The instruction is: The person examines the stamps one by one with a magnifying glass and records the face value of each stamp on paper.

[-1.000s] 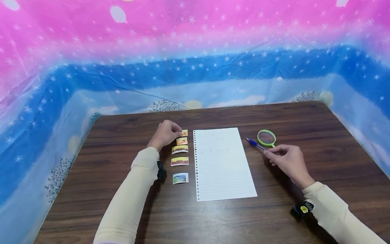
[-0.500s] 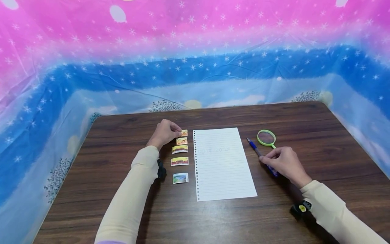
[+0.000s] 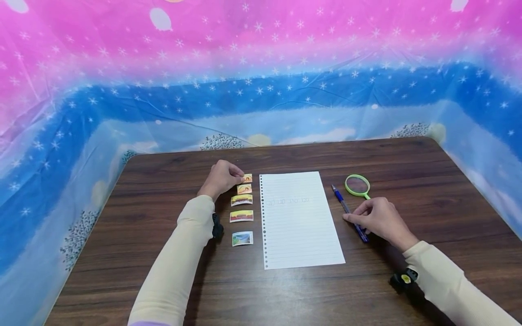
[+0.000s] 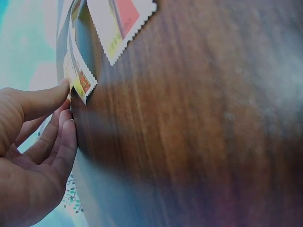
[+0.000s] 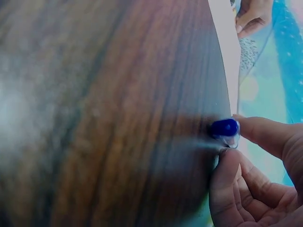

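Observation:
My left hand (image 3: 220, 179) pinches the left edge of the farthest orange postage stamp (image 3: 248, 178) at the top of a column of several stamps. In the left wrist view, thumb (image 4: 45, 101) and fingertips meet by a perforated stamp edge. Beyond the paper's right side, my right hand (image 3: 382, 220) holds a blue ballpoint pen (image 3: 339, 195) between thumb and fingers, its tip pointing away. The right wrist view shows the pen's blue end (image 5: 225, 126) low over the table. A lined loose-leaf sheet (image 3: 302, 235) with faint handwritten figures lies between the hands.
A green-rimmed magnifying glass (image 3: 357, 184) lies just beyond my right hand. Yellow-red stamps (image 3: 241, 216) and a blue-green landscape stamp (image 3: 242, 238) continue the column nearer me. A patterned cloth (image 3: 261, 90) hangs behind the wooden table (image 3: 302, 299).
My right hand has shifted slightly left and the pen has swung, so its rear end now shows below the fingers. My left hand stays at the farthest stamp.

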